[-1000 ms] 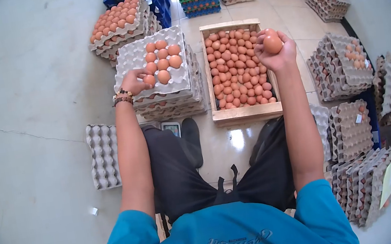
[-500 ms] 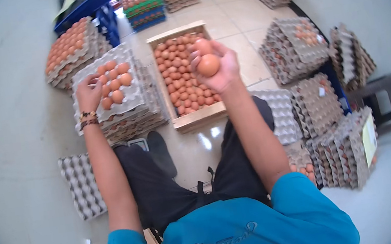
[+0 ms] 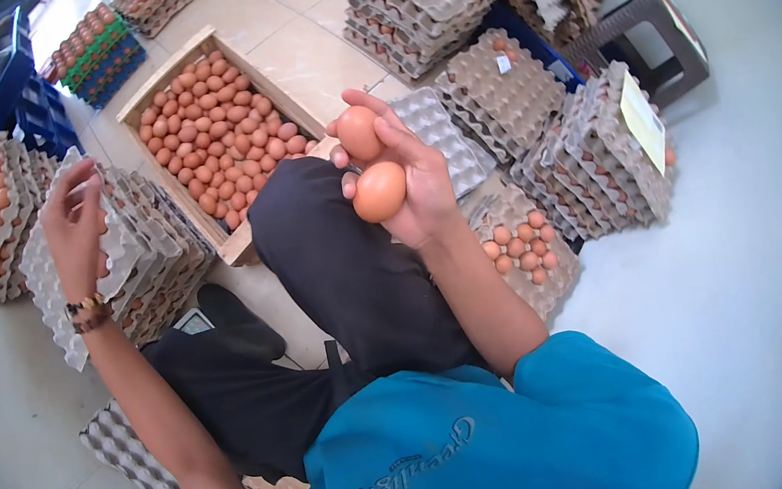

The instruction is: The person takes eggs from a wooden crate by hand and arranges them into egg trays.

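Right hand [image 3: 422,191] — holds two eggs [image 3: 379,193] | left hand [image 3: 75,229] — by tray stack [image 3: 145,249]

Bright, fairly even light fills the scene, with a blown-out white patch at the upper left, beyond the blue crate [image 3: 0,95]. The pale floor [image 3: 741,283] looks washed out at the right, and shadows are soft. The dark trousers [image 3: 342,252] show little detail. The two held eggs [image 3: 380,191] look fairly clear, while distant stacks turn softer. Wide-lens distortion bends the outer areas, and a curved, blue-tinged edge fades into black corners.
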A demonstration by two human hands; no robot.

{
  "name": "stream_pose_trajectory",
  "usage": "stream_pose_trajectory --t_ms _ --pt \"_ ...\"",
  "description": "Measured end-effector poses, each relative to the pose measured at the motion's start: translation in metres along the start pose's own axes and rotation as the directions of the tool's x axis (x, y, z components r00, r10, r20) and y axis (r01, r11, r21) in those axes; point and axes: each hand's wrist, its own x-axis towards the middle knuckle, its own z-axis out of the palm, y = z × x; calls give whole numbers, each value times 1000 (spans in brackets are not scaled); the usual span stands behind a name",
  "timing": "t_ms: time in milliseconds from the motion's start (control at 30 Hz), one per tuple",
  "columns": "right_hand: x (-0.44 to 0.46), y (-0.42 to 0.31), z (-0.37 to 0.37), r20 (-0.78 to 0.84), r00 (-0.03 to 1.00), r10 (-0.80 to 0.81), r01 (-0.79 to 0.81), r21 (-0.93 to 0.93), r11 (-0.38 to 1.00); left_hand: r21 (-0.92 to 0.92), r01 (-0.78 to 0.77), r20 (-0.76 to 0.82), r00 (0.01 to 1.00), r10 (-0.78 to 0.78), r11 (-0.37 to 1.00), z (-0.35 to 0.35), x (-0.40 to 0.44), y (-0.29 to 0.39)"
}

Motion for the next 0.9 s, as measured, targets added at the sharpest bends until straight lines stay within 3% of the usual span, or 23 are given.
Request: stream_pose_trajectory --t_ms 33,100,167,200,233,267,333,400,433,533,567,667,700,800,833,900 --pt "-4 1 0 -17 998 -57 57 -18 998 19 -29 61 998 28 999 18 -10 38" --pt "-13 6 4 -42 985 -165 163 -53 985 -483 85 323 942 87 872 61 -42 103" --pt "-18 10 15 -51 956 -290 283 -109 953 -618 171 505 834 221 768 103 -76 134" --pt "-19 11 20 -46 936 -348 340 -135 931 -642 363 592 794 135 676 115 -92 141" --pt "-20 12 23 -17 931 -366 358 -165 919 -674 471 611 788 71 569 127 -106 153" --pt "-21 13 25 11 925 -380 374 -191 907 -748 564 620 782 64 351 137 -116 160" --pt "-22 19 31 40 919 -393 391 -245 887 -850 527 527 848 62 19 157 -132 169" --pt "-24 23 41 49 917 -397 391 -310 866 -868 485 490 871 -28 -103 164 -139 175" --pt "-24 23 44 74 919 -386 391 -267 881 -876 454 469 880 -72 -160 165 -141 174" --pt "-19 22 41 69 922 -381 385 -71 920 -739 437 556 826 -97 -512 169 -149 159" --pt "-20 18 38 63 941 -333 330 53 942 -731 429 583 797 -160 -530 168 -153 155" --pt "-28 6 37 -89 995 -54 77 272 959 -559 419 507 856 104 -716 183 -168 121" --pt "-31 1 34 -92 995 40 -9 313 950 -571 432 544 836 72 -699 177 -170 127" --pt "-29 12 -3 93 995 -29 -4 336 942 -644 451 609 791 -58 -618 158 -171 143" --pt "-31 14 -8 87 995 -46 19 290 957 -613 416 581 813 -26 -671 153 -172 141" --pt "-34 15 -11 92 993 -72 52 201 978 -672 400 564 822 -81 -624 141 -175 140"
